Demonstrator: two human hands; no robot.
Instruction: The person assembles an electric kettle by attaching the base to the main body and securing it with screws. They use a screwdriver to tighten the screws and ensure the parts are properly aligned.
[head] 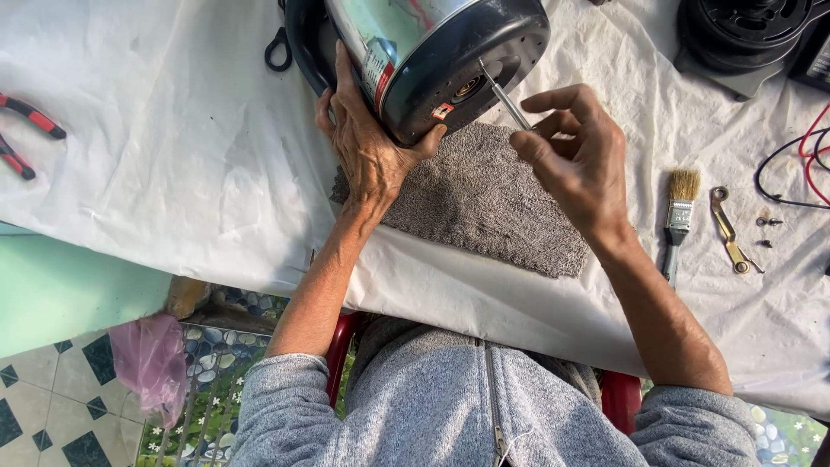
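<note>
While the left hand (367,151) grips the tipped steel kettle (424,52) over the grey towel (484,203), the right hand (579,164) pinches a screwdriver (504,98) at its black base, apparently mid-job, two loose screws (766,230) lying on the tabletop (173,156).

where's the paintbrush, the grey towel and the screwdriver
paintbrush (680,207), head view, on its metal band
grey towel (484,203), head view, on its bare middle
screwdriver (506,99), head view, on its metal shaft

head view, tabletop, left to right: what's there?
red-handled pliers → left hand gripping the kettle → screwdriver in right hand → paintbrush → brass bracket → red and black wires
</note>
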